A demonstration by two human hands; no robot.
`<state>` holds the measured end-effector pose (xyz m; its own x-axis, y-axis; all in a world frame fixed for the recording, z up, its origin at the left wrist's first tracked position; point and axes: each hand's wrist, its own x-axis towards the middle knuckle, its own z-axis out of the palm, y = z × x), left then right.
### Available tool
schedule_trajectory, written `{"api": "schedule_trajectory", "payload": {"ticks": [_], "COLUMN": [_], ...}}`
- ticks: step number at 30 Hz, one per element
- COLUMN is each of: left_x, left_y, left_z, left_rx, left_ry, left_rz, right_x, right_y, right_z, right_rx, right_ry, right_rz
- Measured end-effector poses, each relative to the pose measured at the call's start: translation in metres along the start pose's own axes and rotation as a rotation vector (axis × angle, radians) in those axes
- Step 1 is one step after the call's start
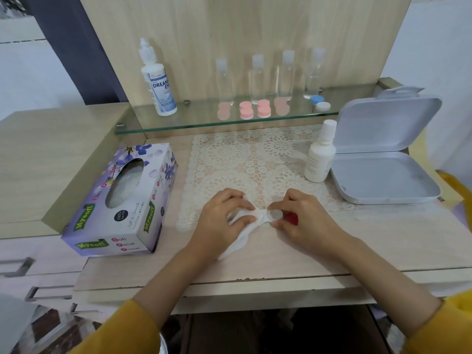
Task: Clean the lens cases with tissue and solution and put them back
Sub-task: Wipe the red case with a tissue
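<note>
Glossy glass shelf (229,122), matt wood-grain desk (383,241) (perhaps laminate), lace mat (255,159)

Desk (383,241) w/ tissue box (122,200), lace mat (229,154), tin (383,175); glass shelf (199,121) w/ bottles (286,75) & lens cases (246,111).

Tissue box (120,200) left of mat (255,159).

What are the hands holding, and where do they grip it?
The left hand pinches a white tissue at its upper end; the right hand pinches a small lens case by its edges.
</note>
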<state>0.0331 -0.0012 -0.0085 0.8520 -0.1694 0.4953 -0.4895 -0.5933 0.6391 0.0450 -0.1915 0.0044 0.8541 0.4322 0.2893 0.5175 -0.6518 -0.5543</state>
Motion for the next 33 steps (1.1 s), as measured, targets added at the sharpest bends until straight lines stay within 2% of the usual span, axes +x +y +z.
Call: {"api": "schedule_trajectory", "payload": {"ticks": [5, 11, 16, 25, 33], "left_x": [-0.001, -0.004, -0.004, -0.006, -0.009], "left_y": [-0.004, -0.008, -0.016, -0.014, -0.012], "left_z": [0.001, 0.002, 0.000, 0.003, 0.002], "left_rx": [0.120, 0.145, 0.163, 0.267, 0.322], "left_ry": [0.016, -0.070, -0.130, -0.078, -0.128], "left_rz": [0.178, 0.232, 0.235, 0.265, 0.238], "right_x": [0.000, -0.002, -0.003, -0.006, -0.006], "right_y": [0.004, 0.005, 0.006, 0.009, 0.008], "right_z": [0.003, 0.005, 0.007, 0.013, 0.012], "right_rx": [0.018, 0.050, 0.056, 0.077, 0.081], "right_ry": [0.020, 0.048, 0.067, 0.113, 0.095], "right_rz": [-0.022, -0.042, -0.036, -0.037, -0.041]}}
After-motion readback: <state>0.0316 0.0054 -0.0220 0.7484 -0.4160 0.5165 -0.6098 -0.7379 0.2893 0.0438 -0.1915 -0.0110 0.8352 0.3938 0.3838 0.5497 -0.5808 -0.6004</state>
